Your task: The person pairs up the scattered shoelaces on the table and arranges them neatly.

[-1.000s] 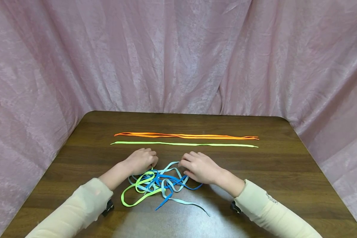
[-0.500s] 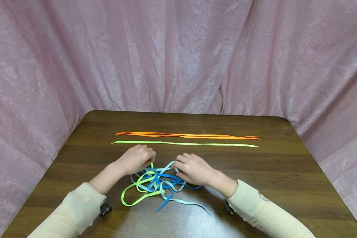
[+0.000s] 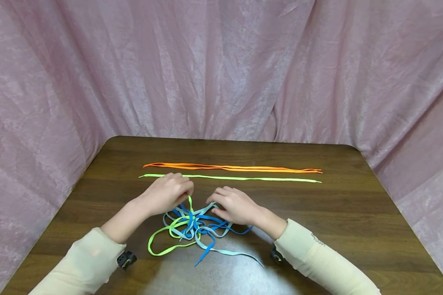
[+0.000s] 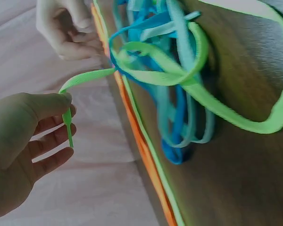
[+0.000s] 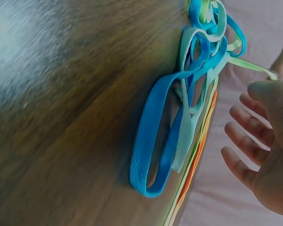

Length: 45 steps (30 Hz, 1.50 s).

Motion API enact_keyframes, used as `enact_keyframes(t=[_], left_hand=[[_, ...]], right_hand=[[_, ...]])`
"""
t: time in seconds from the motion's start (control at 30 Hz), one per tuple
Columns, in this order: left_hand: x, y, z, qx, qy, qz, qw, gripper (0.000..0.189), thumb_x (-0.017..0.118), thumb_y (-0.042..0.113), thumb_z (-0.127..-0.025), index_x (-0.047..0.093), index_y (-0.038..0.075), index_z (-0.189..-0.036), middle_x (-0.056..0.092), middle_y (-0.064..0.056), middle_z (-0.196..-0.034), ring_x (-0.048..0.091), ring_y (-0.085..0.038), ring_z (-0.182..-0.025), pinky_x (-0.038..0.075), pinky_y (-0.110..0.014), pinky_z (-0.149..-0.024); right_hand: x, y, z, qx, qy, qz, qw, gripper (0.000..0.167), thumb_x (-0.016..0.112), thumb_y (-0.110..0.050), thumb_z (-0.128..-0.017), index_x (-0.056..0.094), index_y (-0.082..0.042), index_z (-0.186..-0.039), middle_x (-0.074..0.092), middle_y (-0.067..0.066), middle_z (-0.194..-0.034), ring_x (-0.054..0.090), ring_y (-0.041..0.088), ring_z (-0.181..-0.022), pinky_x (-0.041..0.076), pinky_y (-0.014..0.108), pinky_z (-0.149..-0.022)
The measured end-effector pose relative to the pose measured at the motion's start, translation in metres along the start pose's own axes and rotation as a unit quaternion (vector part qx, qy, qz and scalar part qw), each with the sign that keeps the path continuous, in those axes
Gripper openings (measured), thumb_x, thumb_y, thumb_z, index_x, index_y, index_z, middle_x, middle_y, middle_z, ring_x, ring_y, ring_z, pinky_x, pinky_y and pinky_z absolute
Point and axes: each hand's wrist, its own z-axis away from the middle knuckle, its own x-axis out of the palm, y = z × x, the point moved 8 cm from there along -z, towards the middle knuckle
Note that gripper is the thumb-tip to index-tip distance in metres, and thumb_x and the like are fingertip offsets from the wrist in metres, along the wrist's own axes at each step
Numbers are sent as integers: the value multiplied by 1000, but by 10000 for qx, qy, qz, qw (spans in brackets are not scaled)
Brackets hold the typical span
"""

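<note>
My left hand (image 3: 166,194) pinches a yellow-green shoelace (image 4: 87,76) near its end between thumb and forefinger, the narrow tip hanging below. That lace rises from a loose tangle and still loops round in it. A blue shoelace (image 3: 207,249) and a light blue shoelace (image 3: 230,253) make up the rest of the tangle on the table. Just right of it my right hand (image 3: 236,207) hovers, its fingertips over a light blue loop in the head view. In the right wrist view, that hand's fingers (image 5: 250,125) are spread and loosely bent, with nothing between them.
Beyond the tangle, a straight yellow-green shoelace (image 3: 221,178) lies across the brown wooden table (image 3: 354,229). Orange shoelaces (image 3: 258,169) lie alongside it, farther back. A pink curtain (image 3: 221,69) hangs behind the table and at both sides.
My left hand has risen and moved back and left, drawing the yellow-green shoelace's end up out of the tangle. My right hand has shifted left toward the tangle.
</note>
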Motion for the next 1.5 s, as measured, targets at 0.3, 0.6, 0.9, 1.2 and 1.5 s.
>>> enact_keyframes(t=[0.3, 0.6, 0.9, 1.2, 1.5], left_hand=[[-29, 7, -8, 167, 570, 106, 9982, 18, 68, 3, -75, 55, 15, -75, 53, 6, -72, 50, -13, -69, 42, -28, -65], [-48, 12, -11, 232, 978, 117, 9949, 17, 66, 5, -77, 55, 16, -77, 54, 7, -73, 48, -12, -65, 42, -28, -61], [-45, 4, -5, 44, 920, 118, 9957, 17, 63, 2, -76, 54, 16, -75, 52, 6, -71, 46, -11, -64, 41, -28, -63], [-27, -5, 6, -137, 711, 117, 9973, 15, 68, 4, -75, 58, 15, -76, 54, 6, -72, 50, -11, -64, 42, -28, -60], [-11, -16, 19, -409, 477, 159, 9979, 14, 69, 4, -75, 63, 17, -76, 58, 7, -75, 50, -10, -65, 42, -26, -59]], right_hand=[[11, -2, -12, 239, -265, -650, 9972, 24, 59, -24, -87, 65, -18, -110, 62, -7, -101, 56, 9, -94, 46, 24, -80], [17, -8, -20, 311, -251, -1219, 9917, 23, 61, -24, -86, 66, -17, -108, 61, -6, -99, 56, 9, -88, 45, 21, -74], [16, -13, -22, 216, 120, -1433, 9894, 4, 60, -20, -86, 63, -18, -87, 61, -6, -85, 58, 13, -78, 42, 18, -68], [4, -10, -16, 310, 209, -1532, 9875, 3, 59, -19, -88, 62, -19, -86, 63, -10, -81, 59, 1, -81, 46, 16, -71], [-12, -6, -9, 323, 277, -1697, 9846, 4, 62, -14, -85, 62, -16, -88, 63, -7, -84, 61, 9, -83, 46, 21, -74]])
